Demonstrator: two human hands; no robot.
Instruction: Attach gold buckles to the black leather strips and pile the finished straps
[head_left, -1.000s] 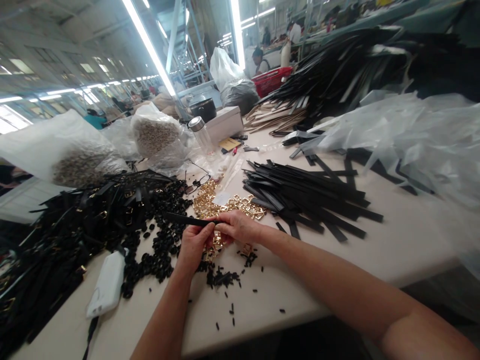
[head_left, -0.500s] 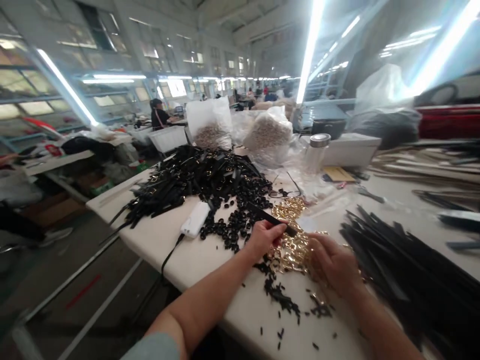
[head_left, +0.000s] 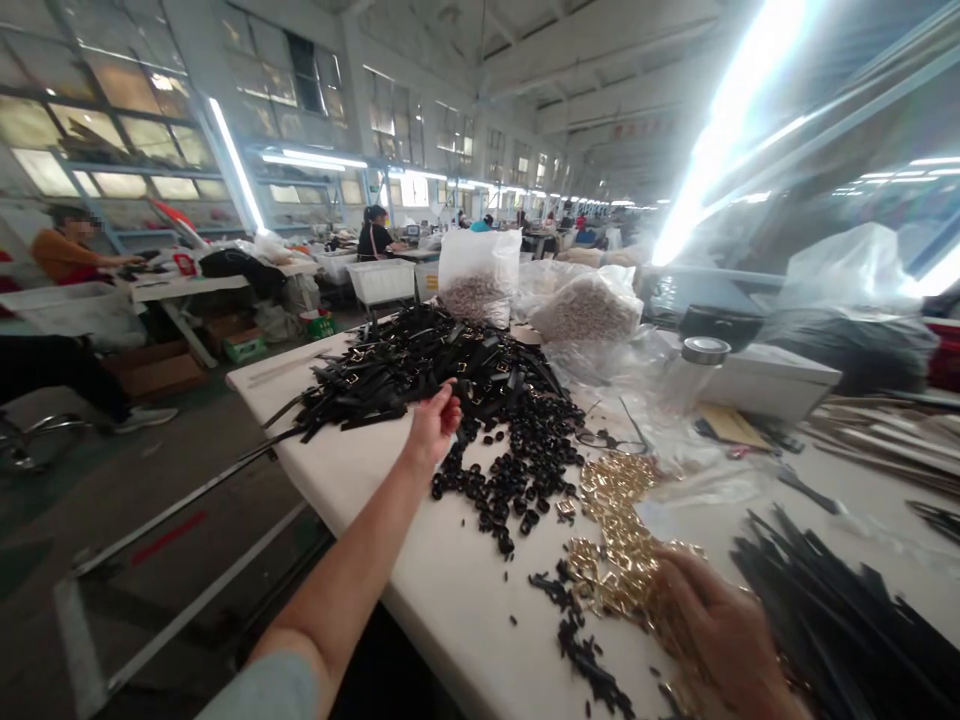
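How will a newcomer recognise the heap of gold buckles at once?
On the pale table, look between the small black pieces and the long black strips. The heap of gold buckles lies there, by the right hand: the only all-gold heap.

My left hand (head_left: pixel 435 424) hangs at the near edge of a heap of black straps (head_left: pixel 375 385) on a pale worktable (head_left: pixel 450 580), fingers curled, anything in them lost against the black. My right hand (head_left: pixel 724 625), blurred, has its fingertips at a spread of gold buckles (head_left: pixel 619 490), with black strips (head_left: pixel 814 580) just to its right. Small black rings (head_left: pixel 517 485) lie between my hands. Farther back, a person in black (head_left: pixel 373 238) stands beyond a white bin (head_left: pixel 381 282).
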